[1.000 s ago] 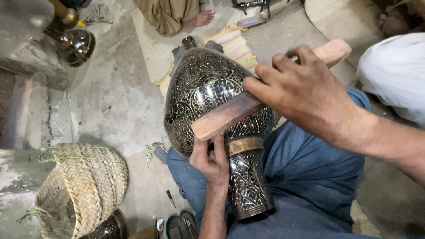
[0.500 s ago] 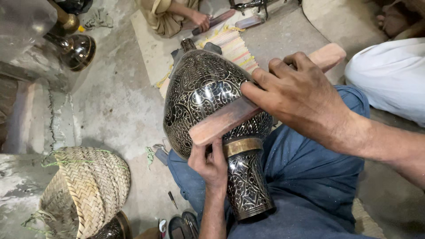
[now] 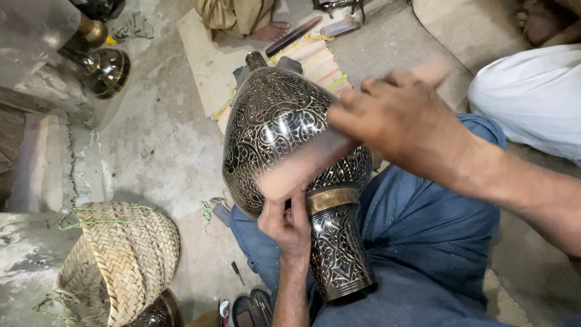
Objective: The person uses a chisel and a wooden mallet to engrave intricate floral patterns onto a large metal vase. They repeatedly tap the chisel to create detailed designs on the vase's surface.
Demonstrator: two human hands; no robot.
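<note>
1. Engraved dark metal vase with silver floral tracery [image 3: 284,127] is lying tilted across the person's lap, on blue trousers [image 3: 423,242], its brass-banded foot [image 3: 339,248] pointing toward the camera and its narrow neck toward the floor mat beyond.

2. Woven straw basket [image 3: 115,260] is sitting on the concrete floor [image 3: 157,139] well to the left, apart from the work; it is posing no hazard.

3. Left hand [image 3: 290,227] is bracing the vase from beneath, its fingers [image 3: 272,212] curled up against the belly just beside the brass band. These fingers are lying right under the path of the tool, so a low stroke could strike them.

4. Pale wooden block [image 3: 302,166] is sweeping across the belly, blurred by motion. A glancing pass could scuff the engraving or roll the round body off the lap.

5. Right hand [image 3: 399,121] is closing its fingers around the block's far end; if that hold loosens mid-stroke, the block could fly toward the person in white clothing [image 3: 532,97] sitting near.
</note>
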